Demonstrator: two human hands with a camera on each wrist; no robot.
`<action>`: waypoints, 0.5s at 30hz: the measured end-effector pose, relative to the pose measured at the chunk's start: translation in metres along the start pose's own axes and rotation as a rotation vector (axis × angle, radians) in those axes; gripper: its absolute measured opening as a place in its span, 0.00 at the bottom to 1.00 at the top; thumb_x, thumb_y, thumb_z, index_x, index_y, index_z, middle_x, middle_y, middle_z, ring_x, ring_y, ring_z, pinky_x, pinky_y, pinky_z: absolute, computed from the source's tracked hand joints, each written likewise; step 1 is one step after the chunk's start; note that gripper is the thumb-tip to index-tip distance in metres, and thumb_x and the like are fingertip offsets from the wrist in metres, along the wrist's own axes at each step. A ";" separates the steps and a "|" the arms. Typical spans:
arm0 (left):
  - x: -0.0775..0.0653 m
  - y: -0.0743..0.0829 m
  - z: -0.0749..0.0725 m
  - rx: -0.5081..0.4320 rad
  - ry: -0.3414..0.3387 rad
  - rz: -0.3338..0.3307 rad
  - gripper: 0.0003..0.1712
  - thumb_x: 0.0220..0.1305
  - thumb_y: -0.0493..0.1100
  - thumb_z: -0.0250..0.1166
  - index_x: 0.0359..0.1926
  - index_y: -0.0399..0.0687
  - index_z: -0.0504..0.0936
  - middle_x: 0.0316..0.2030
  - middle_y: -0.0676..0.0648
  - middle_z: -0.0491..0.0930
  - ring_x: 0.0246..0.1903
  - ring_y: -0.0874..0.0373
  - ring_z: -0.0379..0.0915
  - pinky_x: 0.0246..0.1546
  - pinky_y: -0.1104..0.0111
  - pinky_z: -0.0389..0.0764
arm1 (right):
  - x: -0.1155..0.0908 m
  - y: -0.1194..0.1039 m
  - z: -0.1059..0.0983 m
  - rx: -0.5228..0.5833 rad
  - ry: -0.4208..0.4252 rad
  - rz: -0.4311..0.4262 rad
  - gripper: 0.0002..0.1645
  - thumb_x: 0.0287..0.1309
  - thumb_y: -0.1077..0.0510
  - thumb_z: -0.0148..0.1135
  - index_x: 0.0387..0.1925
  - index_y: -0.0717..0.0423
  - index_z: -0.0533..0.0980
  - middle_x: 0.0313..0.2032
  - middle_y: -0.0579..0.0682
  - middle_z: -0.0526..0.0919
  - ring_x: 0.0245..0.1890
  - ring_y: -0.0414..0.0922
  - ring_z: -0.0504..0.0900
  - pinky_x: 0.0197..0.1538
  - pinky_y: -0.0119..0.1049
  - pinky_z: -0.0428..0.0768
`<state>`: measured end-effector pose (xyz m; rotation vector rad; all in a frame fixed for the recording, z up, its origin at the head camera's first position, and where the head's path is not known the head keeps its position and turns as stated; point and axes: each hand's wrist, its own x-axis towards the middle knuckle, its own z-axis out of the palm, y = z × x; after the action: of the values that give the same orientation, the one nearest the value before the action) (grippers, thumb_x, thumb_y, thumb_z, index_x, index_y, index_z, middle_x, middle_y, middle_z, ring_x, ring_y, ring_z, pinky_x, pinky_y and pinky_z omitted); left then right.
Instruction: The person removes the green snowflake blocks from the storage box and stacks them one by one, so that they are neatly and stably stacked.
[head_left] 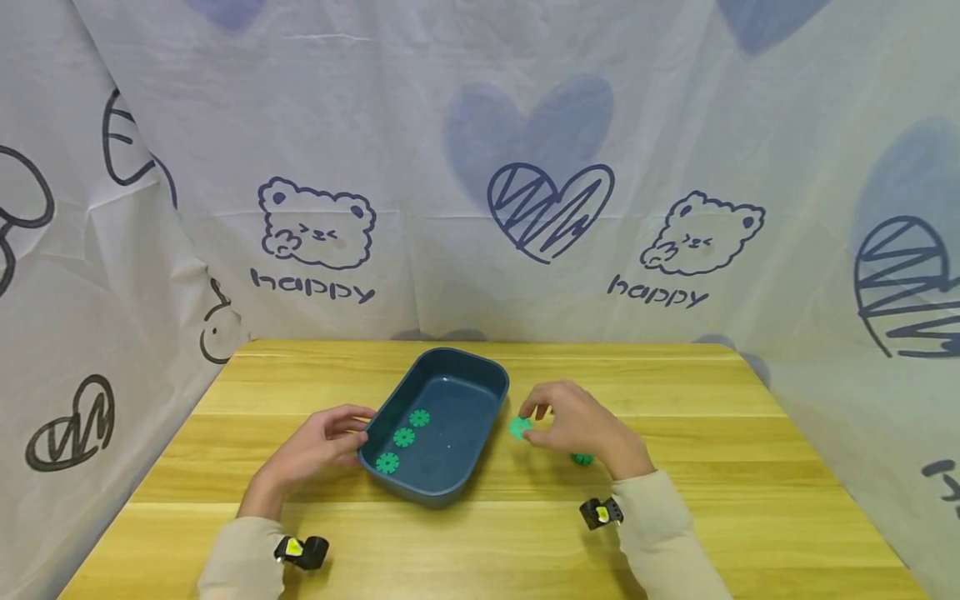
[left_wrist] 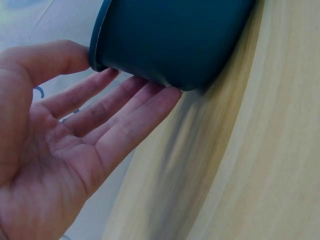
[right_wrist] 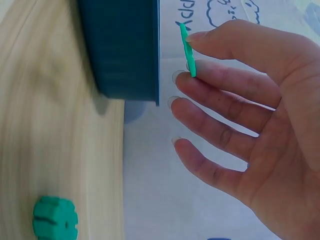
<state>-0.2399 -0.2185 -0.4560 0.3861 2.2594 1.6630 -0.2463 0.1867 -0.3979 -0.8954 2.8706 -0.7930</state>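
My right hand [head_left: 576,422] pinches a thin green notched plastic disc [head_left: 520,428] between thumb and index finger, just right of the dark blue bin [head_left: 459,442]. Edge-on, this same disc [right_wrist: 188,50] shows in the right wrist view, level with the bin's rim, the other fingers spread loosely. At the bin's near left side is my left hand [head_left: 315,450], its nearly straight fingers touching the outer wall and the thumb at the rim. Inside the bin, along its left side, three green notched discs [head_left: 404,437] lie flat in a row.
A short stack of green notched discs [right_wrist: 55,218] stands on the wooden table [head_left: 675,392], partly hidden under my right wrist in the head view. Behind the table hangs a white printed cloth [head_left: 420,133], which also covers both sides.
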 end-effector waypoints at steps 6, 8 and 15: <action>-0.001 0.002 0.000 -0.008 -0.013 0.014 0.28 0.76 0.40 0.60 0.70 0.31 0.68 0.61 0.26 0.76 0.53 0.47 0.82 0.49 0.58 0.90 | -0.008 0.011 -0.004 -0.010 0.018 0.011 0.11 0.57 0.53 0.75 0.41 0.51 0.87 0.40 0.44 0.89 0.42 0.45 0.84 0.46 0.38 0.84; -0.001 0.003 0.000 -0.006 -0.011 0.014 0.28 0.76 0.40 0.60 0.70 0.30 0.68 0.61 0.26 0.76 0.54 0.46 0.81 0.49 0.58 0.90 | -0.011 0.016 -0.005 -0.011 0.020 0.016 0.11 0.57 0.53 0.75 0.41 0.52 0.87 0.40 0.45 0.89 0.42 0.46 0.83 0.46 0.40 0.84; -0.001 0.004 0.000 -0.007 -0.018 0.022 0.28 0.76 0.39 0.59 0.70 0.30 0.68 0.60 0.25 0.76 0.54 0.45 0.81 0.48 0.57 0.90 | -0.024 0.032 -0.008 0.010 0.013 0.061 0.10 0.57 0.54 0.75 0.41 0.52 0.87 0.41 0.46 0.89 0.43 0.47 0.83 0.46 0.41 0.84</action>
<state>-0.2386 -0.2179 -0.4525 0.4244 2.2435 1.6708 -0.2441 0.2262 -0.4095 -0.8003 2.8869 -0.8090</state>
